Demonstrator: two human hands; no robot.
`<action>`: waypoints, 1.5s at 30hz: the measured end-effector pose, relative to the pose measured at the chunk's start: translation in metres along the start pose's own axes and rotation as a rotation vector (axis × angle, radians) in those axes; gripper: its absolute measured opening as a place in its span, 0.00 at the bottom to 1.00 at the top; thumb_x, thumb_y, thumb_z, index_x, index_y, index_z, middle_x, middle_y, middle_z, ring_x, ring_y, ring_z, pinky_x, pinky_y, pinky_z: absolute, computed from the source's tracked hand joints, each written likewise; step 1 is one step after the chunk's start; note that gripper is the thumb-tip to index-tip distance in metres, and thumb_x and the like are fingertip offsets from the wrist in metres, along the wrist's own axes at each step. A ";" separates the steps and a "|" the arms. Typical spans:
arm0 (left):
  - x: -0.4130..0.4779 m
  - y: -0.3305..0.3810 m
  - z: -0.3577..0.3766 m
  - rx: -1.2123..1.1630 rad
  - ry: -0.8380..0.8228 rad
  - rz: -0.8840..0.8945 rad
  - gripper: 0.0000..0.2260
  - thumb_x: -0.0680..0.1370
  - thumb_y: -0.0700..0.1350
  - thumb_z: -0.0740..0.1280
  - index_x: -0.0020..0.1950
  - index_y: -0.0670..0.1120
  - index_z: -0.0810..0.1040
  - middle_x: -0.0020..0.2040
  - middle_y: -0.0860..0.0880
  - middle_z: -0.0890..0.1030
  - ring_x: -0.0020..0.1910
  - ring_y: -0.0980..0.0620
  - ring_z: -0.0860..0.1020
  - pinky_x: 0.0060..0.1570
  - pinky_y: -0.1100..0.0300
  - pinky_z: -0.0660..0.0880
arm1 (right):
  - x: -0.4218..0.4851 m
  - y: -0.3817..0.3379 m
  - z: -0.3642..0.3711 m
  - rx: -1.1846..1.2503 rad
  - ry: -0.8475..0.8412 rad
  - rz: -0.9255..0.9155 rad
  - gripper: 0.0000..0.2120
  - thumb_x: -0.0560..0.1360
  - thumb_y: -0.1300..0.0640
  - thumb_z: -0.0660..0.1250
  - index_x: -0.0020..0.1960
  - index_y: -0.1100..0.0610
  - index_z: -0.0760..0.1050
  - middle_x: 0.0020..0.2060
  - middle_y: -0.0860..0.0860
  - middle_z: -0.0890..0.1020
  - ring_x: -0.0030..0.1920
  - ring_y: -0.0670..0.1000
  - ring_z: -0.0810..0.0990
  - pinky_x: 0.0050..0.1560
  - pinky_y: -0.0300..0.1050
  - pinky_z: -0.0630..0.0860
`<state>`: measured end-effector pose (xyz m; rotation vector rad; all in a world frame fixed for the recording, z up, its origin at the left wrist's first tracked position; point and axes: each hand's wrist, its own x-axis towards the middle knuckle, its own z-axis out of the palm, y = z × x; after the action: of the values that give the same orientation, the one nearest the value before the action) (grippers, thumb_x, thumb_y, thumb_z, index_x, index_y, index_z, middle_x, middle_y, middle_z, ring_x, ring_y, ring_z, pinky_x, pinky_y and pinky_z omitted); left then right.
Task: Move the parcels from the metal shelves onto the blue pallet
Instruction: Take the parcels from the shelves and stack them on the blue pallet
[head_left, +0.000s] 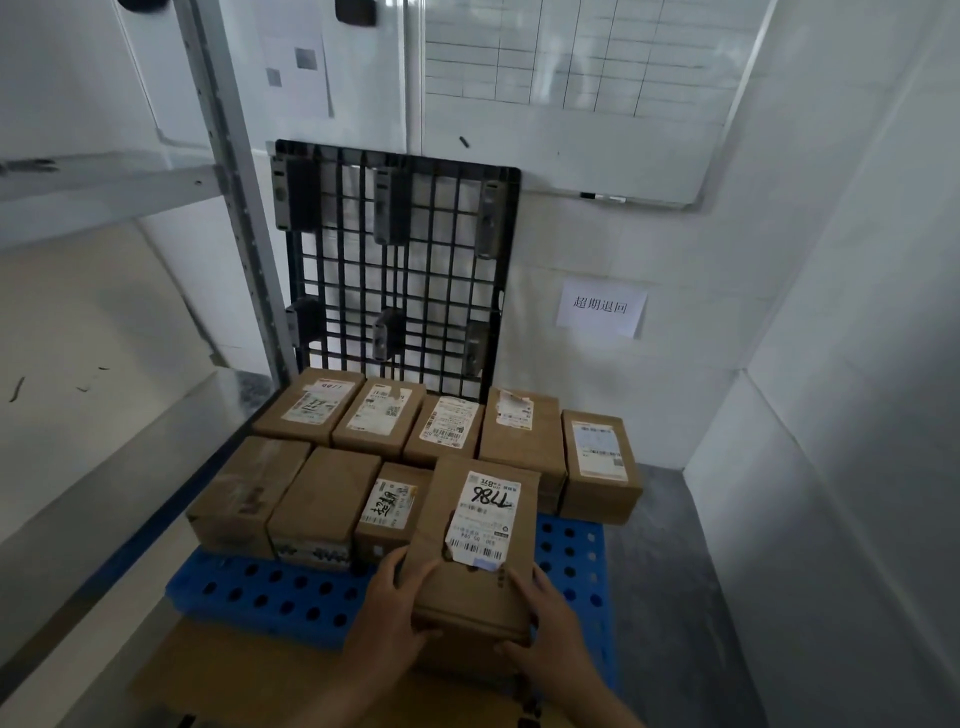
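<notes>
Parcels (322, 499) in two rows cover the far part of the blue pallet (291, 597). The labelled parcel (478, 545) sits at the front row's right end, with the left hand (395, 618) and right hand (545, 639) clasping its near corners. Released crooked, it could ride up on a neighbour and tip off.

A brown cardboard parcel (475, 540) with a white label marked 786 is tilted over the blue pallet (275, 592) at 6 o'clock, its near end gripped by the left hand (389, 618) and right hand (545, 629). Eight more brown boxes (322, 499) lie flat in two rows toward 12 o'clock. The grey metal shelves (228, 208) stand at 10 o'clock.
</notes>
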<state>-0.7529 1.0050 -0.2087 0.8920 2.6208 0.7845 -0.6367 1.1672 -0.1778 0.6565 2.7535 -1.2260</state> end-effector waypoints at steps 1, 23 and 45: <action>0.001 -0.001 0.001 0.000 0.003 0.006 0.35 0.71 0.47 0.72 0.72 0.58 0.57 0.74 0.50 0.50 0.73 0.48 0.57 0.72 0.54 0.63 | 0.001 0.000 0.000 -0.001 0.002 -0.004 0.42 0.71 0.61 0.69 0.74 0.46 0.47 0.75 0.49 0.48 0.74 0.49 0.54 0.71 0.39 0.61; -0.059 -0.007 -0.012 -0.114 0.168 -0.149 0.36 0.74 0.47 0.70 0.75 0.54 0.52 0.77 0.50 0.46 0.76 0.49 0.50 0.73 0.55 0.56 | -0.027 -0.027 -0.023 -0.266 0.021 -0.219 0.34 0.74 0.49 0.66 0.74 0.49 0.52 0.75 0.48 0.53 0.75 0.50 0.52 0.73 0.44 0.51; -0.480 -0.067 -0.057 -0.051 0.715 -0.856 0.32 0.74 0.48 0.69 0.74 0.52 0.56 0.74 0.52 0.59 0.71 0.52 0.60 0.71 0.59 0.58 | -0.195 -0.203 0.173 -0.442 -0.575 -0.926 0.32 0.76 0.46 0.61 0.74 0.54 0.52 0.74 0.49 0.56 0.73 0.48 0.56 0.71 0.38 0.53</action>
<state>-0.4357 0.6367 -0.1662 -0.6641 3.0710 0.9975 -0.5624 0.8521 -0.1118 -0.9452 2.6357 -0.6218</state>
